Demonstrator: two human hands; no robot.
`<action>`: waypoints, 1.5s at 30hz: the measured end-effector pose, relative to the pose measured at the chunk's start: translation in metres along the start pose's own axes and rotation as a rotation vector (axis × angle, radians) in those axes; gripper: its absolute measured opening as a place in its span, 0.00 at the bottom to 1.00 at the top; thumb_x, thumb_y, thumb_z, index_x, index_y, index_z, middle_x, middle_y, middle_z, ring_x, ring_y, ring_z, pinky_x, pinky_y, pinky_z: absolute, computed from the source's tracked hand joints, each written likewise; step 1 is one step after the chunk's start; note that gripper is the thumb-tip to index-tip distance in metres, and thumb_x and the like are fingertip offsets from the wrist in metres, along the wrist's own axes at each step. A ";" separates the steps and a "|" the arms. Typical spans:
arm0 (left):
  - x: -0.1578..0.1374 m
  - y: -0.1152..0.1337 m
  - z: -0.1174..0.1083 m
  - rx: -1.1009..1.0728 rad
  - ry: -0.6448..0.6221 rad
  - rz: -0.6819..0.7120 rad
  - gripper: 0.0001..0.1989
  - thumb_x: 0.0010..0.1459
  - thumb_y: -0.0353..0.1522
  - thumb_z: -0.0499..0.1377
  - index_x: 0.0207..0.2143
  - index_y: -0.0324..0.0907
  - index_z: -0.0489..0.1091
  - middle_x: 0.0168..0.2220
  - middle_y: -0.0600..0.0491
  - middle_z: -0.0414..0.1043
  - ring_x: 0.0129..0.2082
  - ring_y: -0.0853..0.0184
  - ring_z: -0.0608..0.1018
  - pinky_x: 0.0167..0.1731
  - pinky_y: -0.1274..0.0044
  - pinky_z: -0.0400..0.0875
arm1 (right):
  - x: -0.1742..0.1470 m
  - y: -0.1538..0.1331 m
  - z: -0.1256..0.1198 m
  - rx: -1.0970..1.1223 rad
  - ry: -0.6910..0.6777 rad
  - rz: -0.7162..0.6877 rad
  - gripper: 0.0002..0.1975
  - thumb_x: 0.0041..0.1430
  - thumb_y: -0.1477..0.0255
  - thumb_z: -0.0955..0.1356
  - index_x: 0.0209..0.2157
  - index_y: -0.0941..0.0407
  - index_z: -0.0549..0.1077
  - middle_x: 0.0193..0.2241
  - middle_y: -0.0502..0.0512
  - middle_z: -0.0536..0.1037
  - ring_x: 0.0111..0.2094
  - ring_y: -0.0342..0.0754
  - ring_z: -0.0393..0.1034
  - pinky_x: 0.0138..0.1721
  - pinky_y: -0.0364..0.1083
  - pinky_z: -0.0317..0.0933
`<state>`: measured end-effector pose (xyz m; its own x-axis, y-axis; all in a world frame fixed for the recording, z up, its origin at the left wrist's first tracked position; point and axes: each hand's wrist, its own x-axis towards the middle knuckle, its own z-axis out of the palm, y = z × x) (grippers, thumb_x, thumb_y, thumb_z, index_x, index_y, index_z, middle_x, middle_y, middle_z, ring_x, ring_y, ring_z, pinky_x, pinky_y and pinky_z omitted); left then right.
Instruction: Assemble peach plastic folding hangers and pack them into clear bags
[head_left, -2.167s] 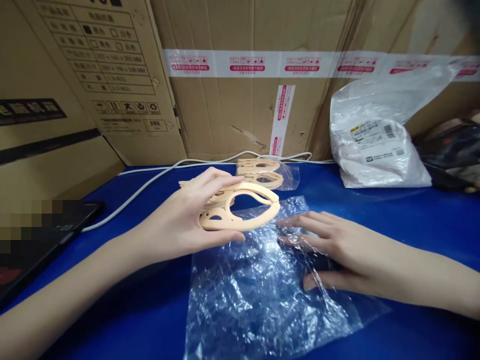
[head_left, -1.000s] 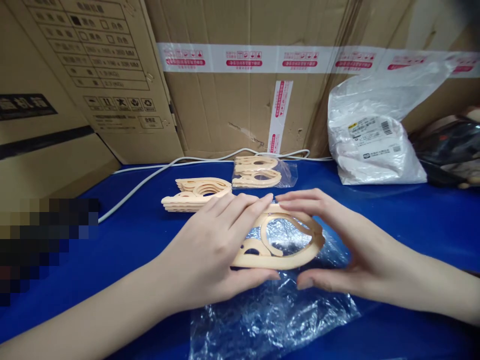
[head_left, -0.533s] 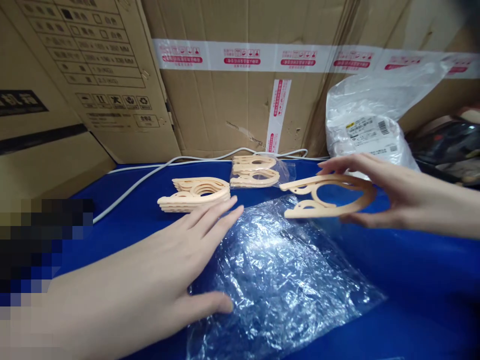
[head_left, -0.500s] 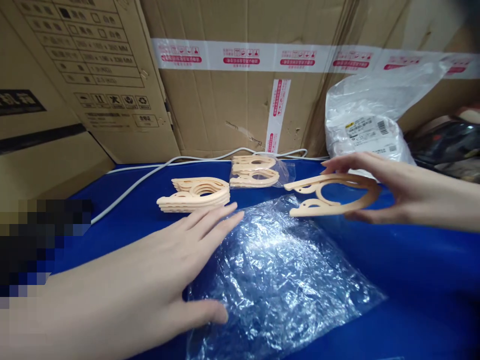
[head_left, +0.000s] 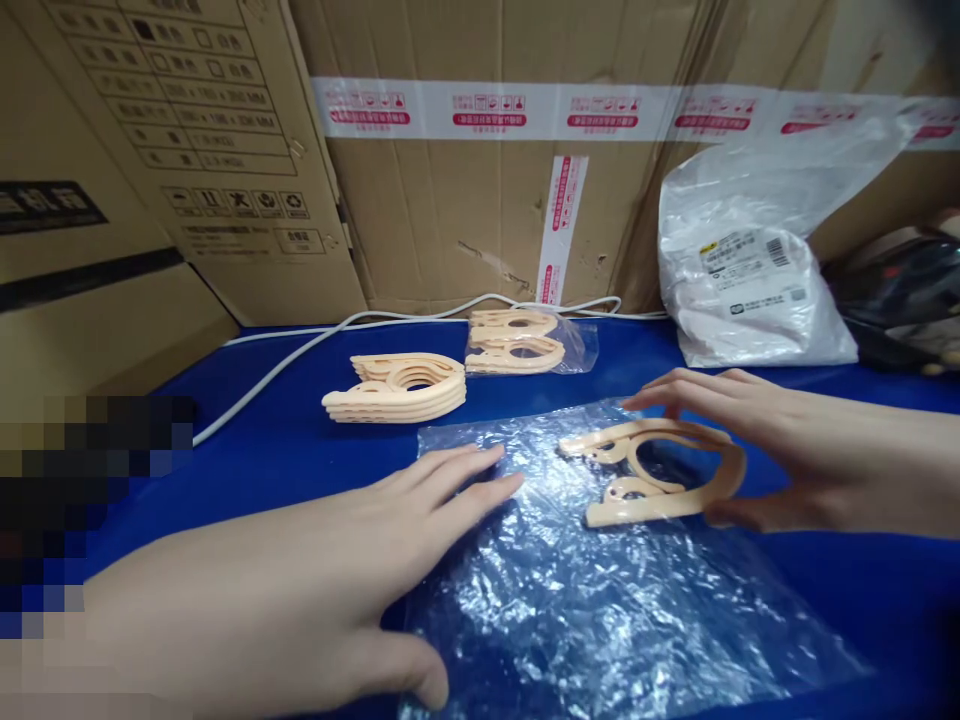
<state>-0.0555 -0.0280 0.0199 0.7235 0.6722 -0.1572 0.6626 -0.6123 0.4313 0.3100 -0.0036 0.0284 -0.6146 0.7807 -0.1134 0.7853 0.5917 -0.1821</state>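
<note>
The right hand (head_left: 795,455) is grasping a beige plastic hanger (head_left: 645,508), folded into a leaf-like shape with an oval opening, by its rounded end. The thumb is against the near edge, and the other fingers curl at the far edge. The hanger is over the upper right part of a clear, crinkled plastic bag (head_left: 570,610), its two narrow ends pointing left; whether its underside touches the bag is hard to tell.

The left hand (head_left: 375,545) is released, palm down, with fingers extended and thumb spread away from them. It is over the left edge of the same bag, holding nothing; how firmly it presses on the bag cannot be told.

The bag is spread out on a blue tabletop (head_left: 255,490). Beyond the left hand, well apart from the held hanger, is a neat stack of matching beige plastic hangers (head_left: 409,408). Just behind and to the right of the stack, more beige hangers lie inside a small transparent packet (head_left: 517,357). A thin white cable (head_left: 360,318) runs along the back, in front of brown cardboard boxes (head_left: 450,210) bearing white tape with red print. At the back right stands a white plastic mailing bag (head_left: 757,300) with a printed label.
</note>
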 end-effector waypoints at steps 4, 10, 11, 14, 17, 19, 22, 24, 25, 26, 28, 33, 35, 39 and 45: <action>0.020 0.008 -0.001 -0.002 -0.178 -0.023 0.47 0.54 0.52 0.60 0.68 0.57 0.36 0.70 0.57 0.29 0.69 0.51 0.40 0.63 0.59 0.51 | 0.006 -0.007 0.007 -0.034 0.109 0.003 0.38 0.53 0.55 0.69 0.63 0.42 0.53 0.55 0.57 0.67 0.50 0.59 0.69 0.45 0.52 0.68; 0.026 0.007 0.006 0.085 -0.023 0.015 0.46 0.56 0.53 0.57 0.68 0.55 0.35 0.71 0.54 0.30 0.69 0.54 0.43 0.63 0.58 0.52 | 0.019 -0.011 0.018 0.061 0.177 0.008 0.45 0.55 0.61 0.69 0.68 0.48 0.42 0.57 0.63 0.64 0.50 0.58 0.70 0.47 0.51 0.66; 0.025 0.008 0.007 0.128 0.001 -0.001 0.45 0.57 0.54 0.56 0.69 0.54 0.37 0.70 0.53 0.32 0.68 0.53 0.44 0.62 0.58 0.54 | 0.020 -0.009 0.018 0.057 0.168 0.002 0.47 0.55 0.61 0.69 0.68 0.48 0.39 0.58 0.63 0.63 0.51 0.58 0.70 0.47 0.51 0.66; 0.019 0.011 0.011 0.242 0.058 -0.056 0.44 0.56 0.57 0.52 0.68 0.47 0.44 0.69 0.48 0.40 0.67 0.48 0.51 0.59 0.56 0.60 | 0.018 -0.001 0.014 0.024 0.182 0.037 0.48 0.54 0.58 0.69 0.68 0.46 0.39 0.56 0.61 0.65 0.49 0.59 0.70 0.46 0.53 0.67; 0.014 0.011 0.016 0.297 0.116 -0.063 0.42 0.58 0.56 0.51 0.67 0.42 0.51 0.67 0.44 0.48 0.64 0.47 0.58 0.58 0.58 0.63 | 0.013 0.008 0.009 0.017 0.146 0.149 0.47 0.52 0.57 0.70 0.68 0.49 0.46 0.45 0.59 0.74 0.39 0.59 0.74 0.39 0.54 0.68; 0.011 0.008 0.018 0.304 0.161 -0.021 0.40 0.59 0.54 0.52 0.66 0.42 0.52 0.66 0.44 0.51 0.63 0.49 0.61 0.58 0.61 0.63 | 0.012 0.013 0.009 0.036 0.068 0.205 0.45 0.53 0.57 0.69 0.68 0.49 0.47 0.40 0.58 0.76 0.33 0.57 0.74 0.34 0.53 0.67; 0.010 0.003 0.020 0.304 0.177 0.019 0.39 0.59 0.53 0.54 0.66 0.45 0.52 0.66 0.47 0.52 0.63 0.51 0.62 0.58 0.63 0.64 | 0.017 0.014 0.011 0.088 0.010 0.198 0.45 0.54 0.55 0.68 0.68 0.48 0.45 0.39 0.56 0.76 0.33 0.55 0.73 0.34 0.53 0.66; 0.010 0.002 0.021 0.313 0.158 0.007 0.39 0.59 0.54 0.53 0.66 0.44 0.52 0.66 0.46 0.52 0.64 0.51 0.61 0.59 0.64 0.63 | 0.023 0.012 0.013 0.131 0.020 0.161 0.46 0.55 0.53 0.68 0.68 0.49 0.44 0.39 0.56 0.76 0.34 0.55 0.73 0.36 0.52 0.66; 0.010 0.002 0.021 0.324 0.145 -0.004 0.39 0.60 0.54 0.52 0.66 0.43 0.53 0.66 0.46 0.52 0.64 0.51 0.61 0.59 0.64 0.63 | 0.026 0.010 0.014 0.152 0.032 0.145 0.45 0.55 0.52 0.67 0.68 0.50 0.45 0.39 0.56 0.76 0.35 0.54 0.73 0.36 0.52 0.65; 0.009 0.001 0.022 0.338 0.137 -0.014 0.39 0.60 0.54 0.51 0.66 0.42 0.53 0.66 0.46 0.52 0.64 0.51 0.61 0.59 0.63 0.63 | 0.028 0.008 0.015 0.170 0.043 0.129 0.44 0.56 0.52 0.67 0.67 0.51 0.45 0.40 0.57 0.76 0.35 0.54 0.72 0.37 0.51 0.65; 0.006 -0.001 0.025 0.362 0.146 -0.024 0.39 0.60 0.54 0.51 0.67 0.44 0.51 0.66 0.48 0.51 0.64 0.51 0.61 0.58 0.63 0.64 | 0.032 0.003 0.017 0.196 0.076 0.103 0.43 0.56 0.53 0.68 0.67 0.51 0.47 0.40 0.57 0.75 0.36 0.53 0.71 0.37 0.50 0.65; 0.000 -0.008 0.028 0.370 0.148 -0.027 0.43 0.58 0.54 0.53 0.68 0.48 0.41 0.67 0.50 0.47 0.64 0.50 0.61 0.56 0.62 0.67 | 0.037 -0.004 0.022 0.228 0.119 0.078 0.43 0.55 0.54 0.69 0.66 0.55 0.50 0.38 0.56 0.75 0.34 0.51 0.69 0.36 0.50 0.63; 0.001 -0.007 0.026 0.378 0.124 -0.046 0.44 0.58 0.55 0.52 0.68 0.47 0.39 0.67 0.49 0.46 0.64 0.50 0.60 0.56 0.62 0.68 | 0.038 -0.006 0.023 0.239 0.141 0.072 0.42 0.56 0.56 0.69 0.65 0.56 0.50 0.37 0.56 0.75 0.33 0.50 0.69 0.36 0.50 0.63; 0.003 -0.004 0.019 0.343 0.107 -0.063 0.47 0.55 0.58 0.52 0.68 0.44 0.41 0.67 0.47 0.47 0.64 0.50 0.59 0.56 0.63 0.68 | 0.039 -0.007 0.026 0.266 0.184 0.051 0.38 0.59 0.60 0.68 0.65 0.56 0.51 0.39 0.57 0.75 0.34 0.49 0.69 0.36 0.48 0.63; 0.004 -0.002 0.015 0.306 0.058 -0.097 0.53 0.50 0.61 0.53 0.69 0.43 0.40 0.67 0.45 0.47 0.64 0.48 0.59 0.57 0.62 0.66 | 0.040 -0.007 0.028 0.286 0.180 0.054 0.38 0.58 0.60 0.69 0.64 0.56 0.50 0.38 0.57 0.75 0.33 0.48 0.68 0.34 0.48 0.63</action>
<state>-0.0512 -0.0308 0.0049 0.6477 0.7507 -0.1300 0.7617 -0.6349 0.1288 0.2777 0.0181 -0.0024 -0.5296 0.8473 0.0394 0.7479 0.4884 -0.4496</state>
